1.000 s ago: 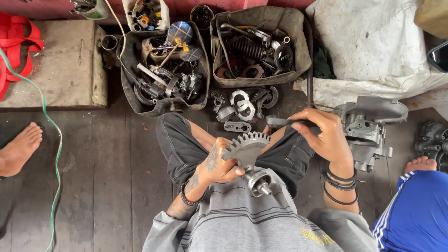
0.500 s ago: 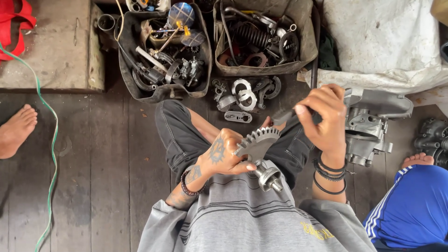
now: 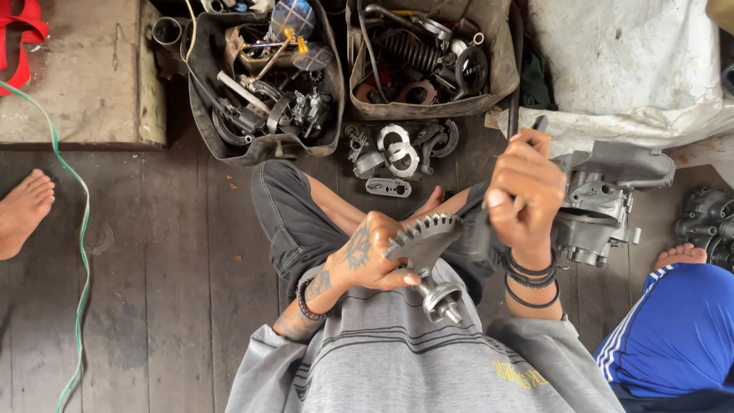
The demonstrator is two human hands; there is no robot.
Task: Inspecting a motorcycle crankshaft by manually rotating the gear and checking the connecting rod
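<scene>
The toothed gear [image 3: 422, 239] on its shaft sits over your lap, above the plank floor [image 3: 153, 268], with your left hand [image 3: 369, 256] clamped on it. Your right hand [image 3: 524, 191] is closed around a dark tool [image 3: 474, 229] just beside the gear's teeth; the tool's working end is hidden behind the gear. An engine casing [image 3: 604, 195] crowds the right, two parts bins [image 3: 264, 84] line the far edge. Bare planks lie open to your left, up to a foot [image 3: 23, 210].
</scene>
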